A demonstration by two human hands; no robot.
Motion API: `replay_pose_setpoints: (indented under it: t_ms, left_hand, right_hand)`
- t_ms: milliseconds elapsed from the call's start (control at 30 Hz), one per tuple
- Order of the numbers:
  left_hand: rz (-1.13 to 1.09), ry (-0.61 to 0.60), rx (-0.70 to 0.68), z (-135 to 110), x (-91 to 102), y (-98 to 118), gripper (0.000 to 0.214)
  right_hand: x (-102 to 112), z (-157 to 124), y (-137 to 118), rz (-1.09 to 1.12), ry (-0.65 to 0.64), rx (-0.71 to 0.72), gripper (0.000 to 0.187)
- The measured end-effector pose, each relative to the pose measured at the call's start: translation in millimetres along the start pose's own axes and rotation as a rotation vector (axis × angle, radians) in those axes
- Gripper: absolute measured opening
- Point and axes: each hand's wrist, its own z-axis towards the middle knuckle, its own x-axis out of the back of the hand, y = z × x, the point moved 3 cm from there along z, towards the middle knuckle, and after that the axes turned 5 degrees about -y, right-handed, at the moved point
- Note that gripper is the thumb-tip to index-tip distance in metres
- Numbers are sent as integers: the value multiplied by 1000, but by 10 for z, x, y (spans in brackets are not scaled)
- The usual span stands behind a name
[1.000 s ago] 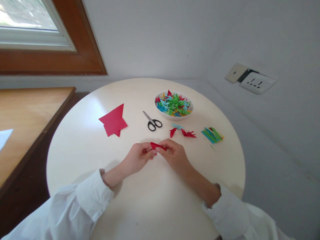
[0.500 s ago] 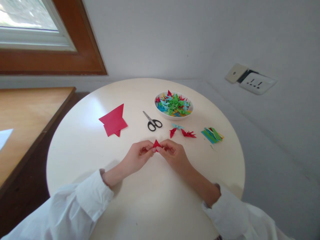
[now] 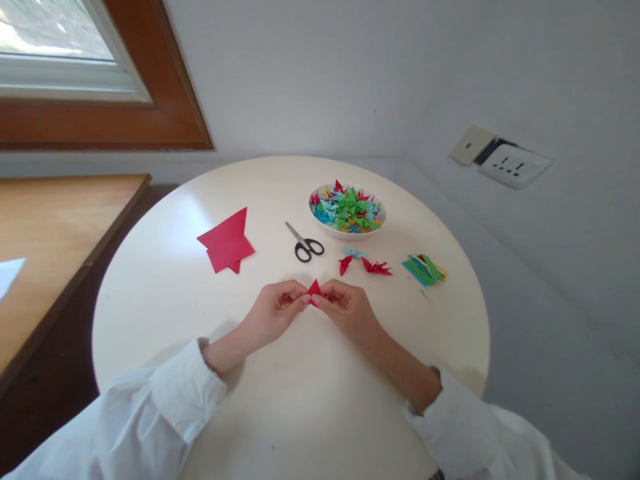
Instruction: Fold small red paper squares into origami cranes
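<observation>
Between both hands, over the middle of the white round table (image 3: 300,413), is a small folded piece of red paper (image 3: 315,291) with its pointed tip facing away from me. My left hand (image 3: 277,310) pinches its left side between thumb and fingers. The right side is pinched by my right hand (image 3: 353,310). Fingertips cover the paper's lower edges. Just beyond the hands lie red folded paper cranes (image 3: 377,267) and a light blue one (image 3: 355,253). Black-handled scissors (image 3: 305,243) rest behind the left hand, blades pointing away to the left.
Red paper sheets (image 3: 227,241) overlap on the table's left. A white oval bowl (image 3: 345,235) full of colourful folded cranes stands at the back. Coloured paper strips (image 3: 425,270) are piled at right. A wooden desk (image 3: 65,220) borders the left, and walls enclose the back and right.
The red paper has tilted slightly, its tip shifting a little to the right. Both hands keep their pinch almost in place.
</observation>
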Motion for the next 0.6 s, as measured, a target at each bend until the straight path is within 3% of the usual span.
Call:
replay_pose_setpoints:
  t_ms: [267, 600]
  left_hand:
    - [171, -15, -43, -12, 2, -35, 26]
    - [89, -58, 11, -4, -28, -22, 26]
  right_hand:
    - [15, 3, 13, 52, 56, 15, 14]
    - [1, -1, 17, 57, 95, 19, 19]
